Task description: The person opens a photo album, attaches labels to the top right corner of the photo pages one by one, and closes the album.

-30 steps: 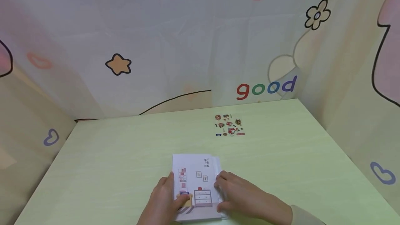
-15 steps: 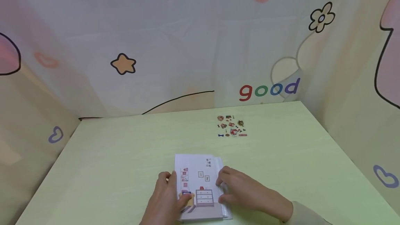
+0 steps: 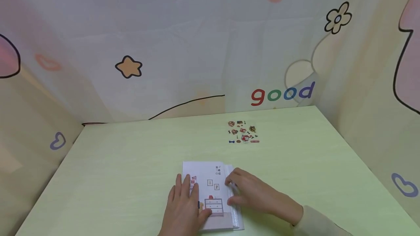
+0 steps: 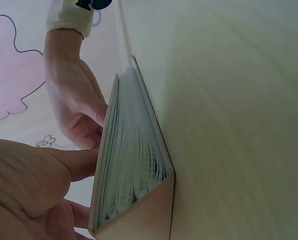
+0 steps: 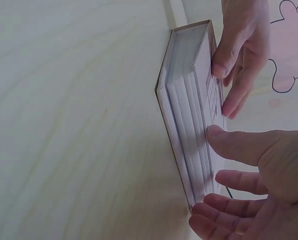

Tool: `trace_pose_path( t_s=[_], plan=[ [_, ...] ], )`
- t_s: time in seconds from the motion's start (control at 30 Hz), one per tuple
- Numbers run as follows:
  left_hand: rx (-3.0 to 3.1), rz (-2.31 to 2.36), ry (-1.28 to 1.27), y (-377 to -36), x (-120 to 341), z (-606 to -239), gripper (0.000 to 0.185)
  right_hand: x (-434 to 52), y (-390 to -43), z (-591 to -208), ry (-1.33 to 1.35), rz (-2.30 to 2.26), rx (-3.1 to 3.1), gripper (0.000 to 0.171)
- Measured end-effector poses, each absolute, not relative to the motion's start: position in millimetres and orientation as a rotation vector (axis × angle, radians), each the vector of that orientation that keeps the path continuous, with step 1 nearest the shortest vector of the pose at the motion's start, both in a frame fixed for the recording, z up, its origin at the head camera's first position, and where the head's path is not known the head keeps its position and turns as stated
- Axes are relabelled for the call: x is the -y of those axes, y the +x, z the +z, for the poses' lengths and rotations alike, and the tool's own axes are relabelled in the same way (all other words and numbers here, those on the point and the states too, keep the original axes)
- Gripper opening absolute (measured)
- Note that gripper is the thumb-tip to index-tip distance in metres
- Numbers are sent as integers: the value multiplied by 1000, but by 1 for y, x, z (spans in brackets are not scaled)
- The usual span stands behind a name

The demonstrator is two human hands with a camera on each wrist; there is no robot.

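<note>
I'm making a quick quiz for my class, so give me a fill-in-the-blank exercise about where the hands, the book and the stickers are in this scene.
1. The left hand lies flat on the cover of the ____, fingers straight.
2. The right hand touches the book at its ____ edge, where the pages show.
3. The sticker sheet lies on the green table, ____ from the person than the book.
4. The word printed on the backdrop is ____.

Missing words: book; right; farther; good
</note>
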State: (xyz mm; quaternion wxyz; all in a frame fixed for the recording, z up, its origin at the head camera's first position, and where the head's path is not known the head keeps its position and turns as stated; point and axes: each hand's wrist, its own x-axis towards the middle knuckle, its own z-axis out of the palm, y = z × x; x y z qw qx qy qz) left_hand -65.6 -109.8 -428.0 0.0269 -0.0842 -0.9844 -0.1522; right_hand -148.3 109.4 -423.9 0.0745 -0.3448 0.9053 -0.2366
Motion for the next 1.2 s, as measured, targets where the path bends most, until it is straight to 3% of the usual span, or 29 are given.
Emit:
trace_pose_path(
  t_s=[0.3,0.63,1.2],
  plan=[
    [3117,-511,-513,-66,90,-434,67,-110,-162,-426,-1072,-732,-2721,58],
    [3185,-303,-612,-67,74,-439,75,-110,-175,-430,-1093,-762,-2726,47],
    [3107,-114,-727,-68,64,-442,71,-105,-188,-441,-1148,-767,-2777,35]
  ],
)
